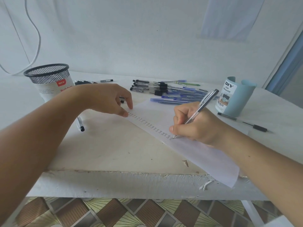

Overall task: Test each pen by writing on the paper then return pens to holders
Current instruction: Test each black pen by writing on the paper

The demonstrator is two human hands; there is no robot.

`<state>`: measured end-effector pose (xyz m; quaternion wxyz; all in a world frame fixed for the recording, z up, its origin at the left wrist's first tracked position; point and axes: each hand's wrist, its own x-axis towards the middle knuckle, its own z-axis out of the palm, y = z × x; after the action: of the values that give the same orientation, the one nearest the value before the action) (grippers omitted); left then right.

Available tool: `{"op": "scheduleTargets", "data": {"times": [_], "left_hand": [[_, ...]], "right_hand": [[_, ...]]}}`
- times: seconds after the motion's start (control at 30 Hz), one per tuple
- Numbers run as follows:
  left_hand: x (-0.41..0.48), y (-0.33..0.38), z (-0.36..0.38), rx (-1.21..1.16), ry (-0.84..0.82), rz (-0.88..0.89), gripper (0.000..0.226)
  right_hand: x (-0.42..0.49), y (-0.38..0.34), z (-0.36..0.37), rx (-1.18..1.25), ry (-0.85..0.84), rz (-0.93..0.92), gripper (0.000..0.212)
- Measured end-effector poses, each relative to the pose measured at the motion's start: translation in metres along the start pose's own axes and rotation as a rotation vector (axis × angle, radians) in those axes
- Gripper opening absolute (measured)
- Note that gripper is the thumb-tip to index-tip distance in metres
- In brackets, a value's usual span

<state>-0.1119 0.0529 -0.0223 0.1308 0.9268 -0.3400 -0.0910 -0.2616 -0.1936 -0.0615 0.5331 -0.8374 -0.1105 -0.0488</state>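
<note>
– Clear plastic with a dark cap: the pen (204,103) is gripped in the right hand (196,128), its tip down on the paper (196,154) at the foot of a scribbled column.
– And the left hand (106,99)?
– Holding nothing, with its fingertips (125,113) pressing the sheet's far corner.
– Holders?
– There's a black mesh cup (49,79) far left and a pale blue organizer (234,97) far right, with a pile of pens (164,92) between them.
– Surface?
– It's a chipped white counter (114,153), white wall (131,38) behind, patterned floor tiles (114,213) below.
</note>
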Motion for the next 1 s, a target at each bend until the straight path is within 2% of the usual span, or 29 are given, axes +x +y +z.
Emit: {"op": "scheduleTargets", "data": {"times": [0.2,0.37,0.53,0.6,0.63,0.7,0.73,0.77,0.9,1.0], "left_hand": [[0.001,-0.001,0.001,0.009,0.005,0.008,0.017],[0.000,-0.001,0.000,-0.003,-0.005,0.008,0.016],[0.001,-0.001,-0.001,-0.002,-0.005,0.006,0.016],[0.000,-0.001,-0.001,-0.005,0.004,0.006,0.016],[0.000,0.000,-0.001,-0.011,0.009,0.005,0.017],[-0.001,0.001,0.000,-0.020,0.018,-0.008,0.018],[-0.001,0.002,-0.001,-0.015,0.021,-0.013,0.019],[-0.001,0.002,-0.001,-0.008,0.022,-0.014,0.019],[-0.002,0.002,-0.002,-0.001,0.016,0.002,0.022],[-0.004,0.002,-0.003,0.020,0.010,0.007,0.023]], "right_hand": [[0.002,0.002,-0.002,0.036,0.006,0.045,0.049],[0.001,0.000,0.000,0.040,0.027,0.071,0.047],[-0.001,-0.020,-0.010,0.516,0.113,0.098,0.032],[0.001,-0.033,-0.017,0.630,0.149,0.085,0.012],[0.004,-0.036,-0.020,0.648,0.180,0.112,0.014],[0.012,-0.039,-0.028,0.618,0.245,0.215,0.041],[0.019,-0.039,-0.033,0.594,0.274,0.260,0.047],[0.026,-0.041,-0.037,0.576,0.287,0.291,0.046],[0.058,-0.043,-0.053,0.476,0.266,0.332,0.018],[0.084,-0.038,-0.055,0.355,0.329,0.288,0.027]]}}
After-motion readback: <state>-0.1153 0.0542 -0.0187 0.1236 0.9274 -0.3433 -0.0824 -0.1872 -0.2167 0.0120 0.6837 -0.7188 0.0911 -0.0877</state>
